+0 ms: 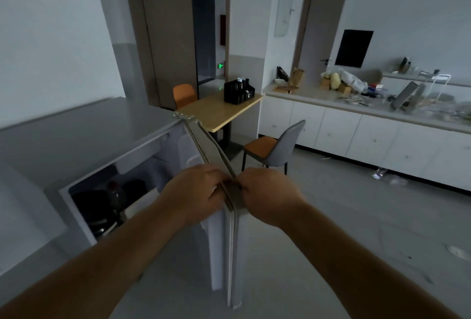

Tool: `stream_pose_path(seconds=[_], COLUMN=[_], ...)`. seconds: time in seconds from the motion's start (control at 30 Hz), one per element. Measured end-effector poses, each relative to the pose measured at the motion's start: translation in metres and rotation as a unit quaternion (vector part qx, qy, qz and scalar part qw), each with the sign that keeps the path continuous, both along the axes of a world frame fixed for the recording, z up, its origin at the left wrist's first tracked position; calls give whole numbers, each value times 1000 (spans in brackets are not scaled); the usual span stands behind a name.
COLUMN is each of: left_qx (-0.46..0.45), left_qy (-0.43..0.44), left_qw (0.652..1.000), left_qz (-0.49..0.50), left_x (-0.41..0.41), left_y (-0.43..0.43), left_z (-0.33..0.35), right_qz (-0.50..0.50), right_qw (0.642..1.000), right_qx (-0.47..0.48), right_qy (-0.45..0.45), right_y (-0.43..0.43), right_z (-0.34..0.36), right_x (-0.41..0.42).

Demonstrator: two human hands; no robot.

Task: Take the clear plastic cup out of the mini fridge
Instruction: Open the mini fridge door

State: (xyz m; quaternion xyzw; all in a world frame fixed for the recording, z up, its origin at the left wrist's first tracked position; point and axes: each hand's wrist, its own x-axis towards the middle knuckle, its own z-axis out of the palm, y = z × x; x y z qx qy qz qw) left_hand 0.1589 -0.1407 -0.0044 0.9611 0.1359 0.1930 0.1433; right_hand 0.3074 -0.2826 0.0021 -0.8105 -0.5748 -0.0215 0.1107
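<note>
Plainly, both hands grip the top free edge of the mini fridge door, which stands swung wide: the left hand has its fingers curled on the inner side, the right hand on the outer. Bare floor lies open to the right, up to a grey chair. Inside the mini fridge only dark shapes show; I cannot pick out the clear plastic cup, and no writing is readable.

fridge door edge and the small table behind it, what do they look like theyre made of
Fridge door: looks like grey painted metal or plastic with a smooth matt finish. The paler strip along its inner edge, where both hands grip, looks like a soft rubber seal.
Small table: a light wood-look top, probably laminate, judging by its flat even tan and thin edge. Its dark post looks like metal.
</note>
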Motion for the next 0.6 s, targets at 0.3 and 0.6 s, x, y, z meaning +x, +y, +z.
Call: stream_pose_path(seconds=[0.3,0.6], left_qx=[44,73], left_qy=[20,9], left_qw=[998,994], left_qz=[-32,-80], left_x=[49,89], left_y=[-13,-2], left_z=[-18,-21], right_qz=[-49,-128], right_qw=[997,990], right_qx=[66,49], right_qy=[8,-16], right_y=[-25,-26], right_z=[-10,-19], right_x=[11,40])
